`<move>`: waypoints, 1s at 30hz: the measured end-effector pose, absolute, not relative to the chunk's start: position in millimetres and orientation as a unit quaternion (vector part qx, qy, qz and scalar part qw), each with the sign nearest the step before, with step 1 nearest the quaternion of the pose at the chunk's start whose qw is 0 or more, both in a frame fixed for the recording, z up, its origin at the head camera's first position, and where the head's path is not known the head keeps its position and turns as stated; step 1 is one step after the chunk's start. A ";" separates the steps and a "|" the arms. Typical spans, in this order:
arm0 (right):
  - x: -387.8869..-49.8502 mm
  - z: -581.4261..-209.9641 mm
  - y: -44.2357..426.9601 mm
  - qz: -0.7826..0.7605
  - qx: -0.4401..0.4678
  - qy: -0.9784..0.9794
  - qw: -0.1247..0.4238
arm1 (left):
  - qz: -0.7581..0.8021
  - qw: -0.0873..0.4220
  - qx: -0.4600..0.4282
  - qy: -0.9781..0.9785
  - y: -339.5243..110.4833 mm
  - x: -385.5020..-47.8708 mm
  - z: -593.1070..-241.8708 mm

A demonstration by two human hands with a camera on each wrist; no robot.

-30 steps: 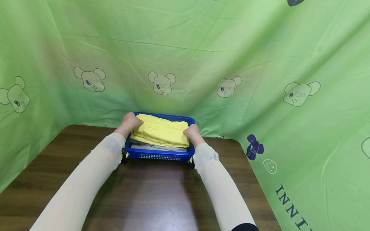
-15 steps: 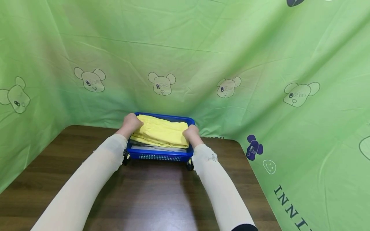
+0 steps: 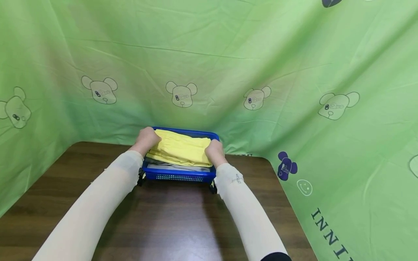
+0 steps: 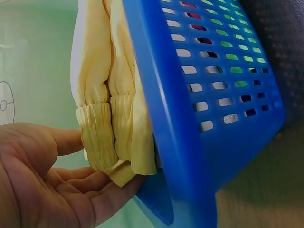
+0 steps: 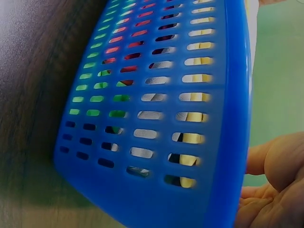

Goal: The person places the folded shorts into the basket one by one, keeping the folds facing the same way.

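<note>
A folded yellow garment [image 3: 179, 146] with gathered elastic lies on top in a blue plastic basket [image 3: 183, 176]. My left hand [image 3: 147, 139] grips its left end; in the left wrist view the left hand [image 4: 57, 180] has the thumb on one side of the elastic end and the fingers on the other. My right hand [image 3: 215, 150] holds the garment's right end. In the right wrist view, the basket's rim hides the right hand's [image 5: 275, 183] fingertips. Grey folded cloth [image 3: 176, 167] shows under the yellow one.
The basket stands at the back of a dark wooden table [image 3: 176, 224], close to a green curtain [image 3: 209, 108] printed with bear heads. More curtain hangs along both sides. Red and green things show through the basket's slots.
</note>
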State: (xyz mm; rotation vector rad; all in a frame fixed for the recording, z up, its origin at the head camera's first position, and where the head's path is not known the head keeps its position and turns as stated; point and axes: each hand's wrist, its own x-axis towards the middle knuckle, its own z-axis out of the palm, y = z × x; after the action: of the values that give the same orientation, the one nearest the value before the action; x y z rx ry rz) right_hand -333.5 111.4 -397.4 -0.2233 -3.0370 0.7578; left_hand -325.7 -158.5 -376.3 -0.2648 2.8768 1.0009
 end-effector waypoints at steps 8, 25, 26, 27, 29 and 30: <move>-329.9 -395.1 110.5 0.207 -0.050 -0.977 0.010 | 0.319 0.057 -0.066 0.944 -160.2 -331.5 -379.3; -324.0 -392.5 105.4 0.168 -0.021 -0.985 0.035 | 0.288 0.009 -0.044 0.956 -170.5 -322.8 -379.3; -323.4 -391.6 105.5 0.165 -0.019 -0.985 0.036 | 0.284 0.004 -0.043 0.958 -171.1 -322.4 -379.0; -322.9 -391.0 105.7 0.161 -0.018 -0.986 0.036 | 0.281 0.002 -0.041 0.959 -171.9 -322.2 -378.7; -321.7 -389.8 106.7 0.155 -0.016 -0.987 0.041 | 0.278 -0.002 -0.039 0.960 -172.9 -321.8 -378.8; -321.3 -389.5 107.5 0.153 -0.015 -0.987 0.043 | 0.276 -0.003 -0.038 0.960 -173.2 -321.4 -378.9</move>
State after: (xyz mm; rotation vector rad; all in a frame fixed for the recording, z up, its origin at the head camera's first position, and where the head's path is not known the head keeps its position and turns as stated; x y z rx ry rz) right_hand -321.3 107.5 -389.5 -0.0445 -3.0193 0.4669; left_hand -321.4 -173.2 -378.9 -0.1184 3.0230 0.8691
